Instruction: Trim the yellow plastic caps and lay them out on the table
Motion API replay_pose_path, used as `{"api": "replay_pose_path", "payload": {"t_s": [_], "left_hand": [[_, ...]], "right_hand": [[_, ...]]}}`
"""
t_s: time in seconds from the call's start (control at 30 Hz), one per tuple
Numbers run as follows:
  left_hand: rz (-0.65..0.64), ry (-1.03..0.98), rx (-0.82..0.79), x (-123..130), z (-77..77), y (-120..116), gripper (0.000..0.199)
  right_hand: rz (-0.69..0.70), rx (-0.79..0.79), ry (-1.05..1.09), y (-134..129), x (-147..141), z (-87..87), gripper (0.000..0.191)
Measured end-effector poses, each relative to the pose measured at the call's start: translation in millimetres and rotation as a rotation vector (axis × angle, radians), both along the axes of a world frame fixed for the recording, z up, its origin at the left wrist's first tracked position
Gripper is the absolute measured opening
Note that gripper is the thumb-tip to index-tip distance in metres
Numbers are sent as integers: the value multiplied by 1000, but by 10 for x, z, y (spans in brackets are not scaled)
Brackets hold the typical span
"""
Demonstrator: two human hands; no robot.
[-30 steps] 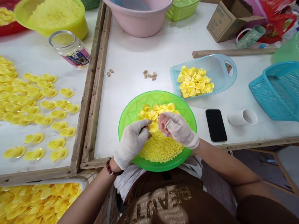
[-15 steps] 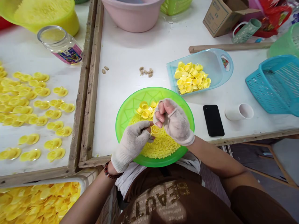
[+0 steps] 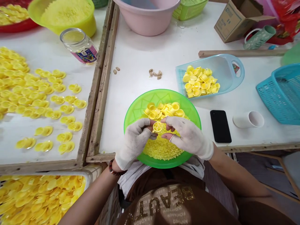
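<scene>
Between the thumb and fingers of my left hand [image 3: 137, 137] is a small yellow plastic cup [image 3: 157, 127], upright, with small yellow pieces inside. My right hand [image 3: 187, 134] is just right of the cup, thumb and fingers apart, with nothing visible in its grasp; whether a fingertip touches the cup's rim I cannot tell. Both hands wear white fingerless gloves. Below them a round green basin [image 3: 131, 109] rests at the table's front edge by my lap. It holds a heap of yellow pellets [image 3: 161, 150] and, towards its far side, several yellow cups [image 3: 174, 107].
A clear blue scoop-shaped tray [image 3: 226, 70] holds more yellow cups. Right of the basin lie a black phone [image 3: 220, 126] and a white cup [image 3: 246, 120]. Left, beyond a wooden edge strip [image 3: 103, 84], stand a jar [image 3: 79, 47] and many yellow pieces [image 3: 67, 147].
My right hand has turned from a curled, raised pose over the cup to opened fingers beside it. Yellow pieces now show clearly inside the cup. The whole view has shifted slightly left.
</scene>
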State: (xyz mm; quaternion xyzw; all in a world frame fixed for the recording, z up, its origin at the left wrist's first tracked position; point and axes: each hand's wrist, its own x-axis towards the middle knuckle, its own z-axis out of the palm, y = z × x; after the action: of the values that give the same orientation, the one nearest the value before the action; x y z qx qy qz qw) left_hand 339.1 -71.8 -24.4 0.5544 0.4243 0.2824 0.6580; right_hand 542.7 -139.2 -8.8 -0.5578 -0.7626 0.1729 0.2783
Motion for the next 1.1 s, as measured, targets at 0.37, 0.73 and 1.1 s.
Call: {"api": "replay_pose_path", "payload": {"t_s": [0.37,0.73,1.1], "left_hand": [[23,86,118,18,-13,-2,29],[-52,103,170,-52,169,-47,18],[150,99,180,-724,231,154,18]], "right_hand": [[39,190,-124,46,13,-44,15],[118,97,-92,39,-70,-73,9],[138,-146,-138,-17,36,-82,18]]}}
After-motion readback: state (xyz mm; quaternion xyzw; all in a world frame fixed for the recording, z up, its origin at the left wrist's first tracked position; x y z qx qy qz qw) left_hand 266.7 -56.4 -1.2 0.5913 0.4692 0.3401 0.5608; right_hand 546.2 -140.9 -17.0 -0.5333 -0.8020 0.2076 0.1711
